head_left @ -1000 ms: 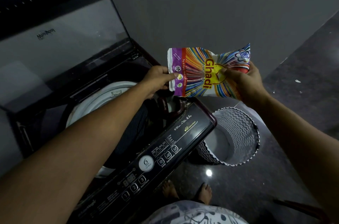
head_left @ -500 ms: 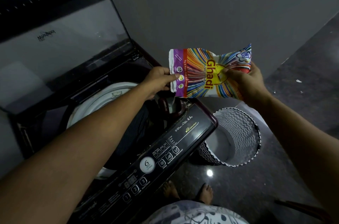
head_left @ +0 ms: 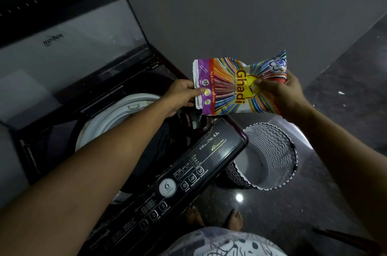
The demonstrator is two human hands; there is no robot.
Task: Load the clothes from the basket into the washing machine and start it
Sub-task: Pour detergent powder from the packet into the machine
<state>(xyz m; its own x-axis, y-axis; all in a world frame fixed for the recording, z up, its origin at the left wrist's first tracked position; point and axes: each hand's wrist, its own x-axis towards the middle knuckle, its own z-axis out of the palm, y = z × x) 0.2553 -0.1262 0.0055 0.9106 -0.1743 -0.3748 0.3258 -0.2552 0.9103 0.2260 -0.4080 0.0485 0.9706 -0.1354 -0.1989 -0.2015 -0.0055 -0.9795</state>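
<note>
A colourful Ghadi detergent packet (head_left: 230, 86) is held sideways above the right corner of the top-loading washing machine (head_left: 219, 146). My left hand (head_left: 181, 95) pinches the packet's purple end, and my right hand (head_left: 278, 94) grips its other end. The machine's lid (head_left: 62, 46) stands open. Dark striped clothes (head_left: 156, 146) lie inside the white-rimmed drum (head_left: 109, 117), partly hidden by my left forearm. A small dark compartment (head_left: 194, 120) sits just below the packet's purple end. The zigzag-patterned basket (head_left: 272, 151) stands on the floor to the right, with nothing visible inside.
The control panel with a round dial (head_left: 167, 187) and numbered buttons (head_left: 153, 215) faces me. A grey wall (head_left: 230, 4) rises behind the machine. My bare feet (head_left: 213, 217) stand on the dark glossy floor. A thin reddish rod (head_left: 343, 239) lies at the lower right.
The packet and both hands have shifted very slightly to the right and down. Nothing was let go or taken hold of.
</note>
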